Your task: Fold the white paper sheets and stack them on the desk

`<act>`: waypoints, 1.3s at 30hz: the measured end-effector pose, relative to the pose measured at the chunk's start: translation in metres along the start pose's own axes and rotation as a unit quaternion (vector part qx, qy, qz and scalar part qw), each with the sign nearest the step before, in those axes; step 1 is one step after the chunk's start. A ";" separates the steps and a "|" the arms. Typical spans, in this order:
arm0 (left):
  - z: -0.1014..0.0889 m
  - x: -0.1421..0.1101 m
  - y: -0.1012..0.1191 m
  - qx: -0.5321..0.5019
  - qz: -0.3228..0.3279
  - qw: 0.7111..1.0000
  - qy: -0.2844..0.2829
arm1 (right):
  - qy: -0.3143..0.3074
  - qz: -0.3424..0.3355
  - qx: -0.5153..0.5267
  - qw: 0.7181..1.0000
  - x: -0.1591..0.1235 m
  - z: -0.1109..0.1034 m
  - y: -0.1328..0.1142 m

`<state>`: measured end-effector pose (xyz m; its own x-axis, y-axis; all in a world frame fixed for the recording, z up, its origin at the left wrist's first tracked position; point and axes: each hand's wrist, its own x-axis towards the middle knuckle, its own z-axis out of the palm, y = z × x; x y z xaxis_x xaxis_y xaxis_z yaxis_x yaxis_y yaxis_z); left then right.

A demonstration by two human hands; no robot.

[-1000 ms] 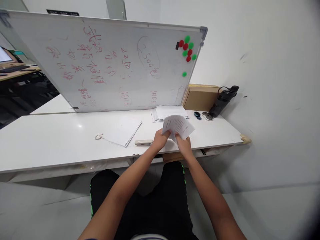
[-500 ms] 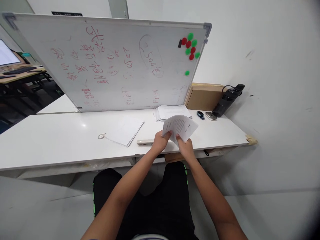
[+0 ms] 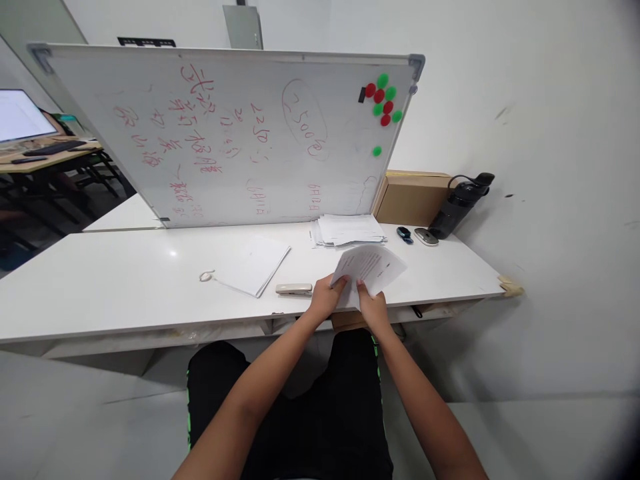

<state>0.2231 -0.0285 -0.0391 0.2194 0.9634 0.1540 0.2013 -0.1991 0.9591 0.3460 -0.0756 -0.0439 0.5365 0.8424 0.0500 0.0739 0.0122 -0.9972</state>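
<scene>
Between my two hands, above the desk's front edge, is a printed paper [image 3: 373,265], slightly curved; how many sheets it has I cannot tell. My left hand [image 3: 327,297] grips its left edge, thumb on the printed face. On the near edge my right hand [image 3: 371,303] pinches it, thumb on top too. The fingers underneath are hidden. A cream stapler [image 3: 294,289] lies on the desk just left of my left hand. Behind the held paper sits a pile of papers [image 3: 350,229]. Farther left lie some white sheets [image 3: 255,267].
A whiteboard [image 3: 225,133] with red writing and round magnets stands along the back of the white desk [image 3: 125,280]. At the right are a cardboard box [image 3: 413,198], a black bottle [image 3: 460,205], a mouse [image 3: 427,236] and a dark watch-like object [image 3: 404,234]. A small ring-shaped item [image 3: 206,275] lies left.
The view has shifted, so the scene sits slightly lower and farther right. Both hands still hold the paper, which looks a little lower and flatter. More of the stapler shows.
</scene>
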 end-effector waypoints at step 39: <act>-0.067 0.019 0.109 0.418 0.492 0.760 -0.072 | -0.057 -0.071 -0.057 0.994 -0.006 0.002 -0.014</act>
<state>0.1853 -0.0199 0.0840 0.7467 0.2557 0.6140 0.3951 -0.9131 -0.1002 0.3397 -0.0796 -0.0306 0.4149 0.8926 0.1767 0.2410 0.0795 -0.9673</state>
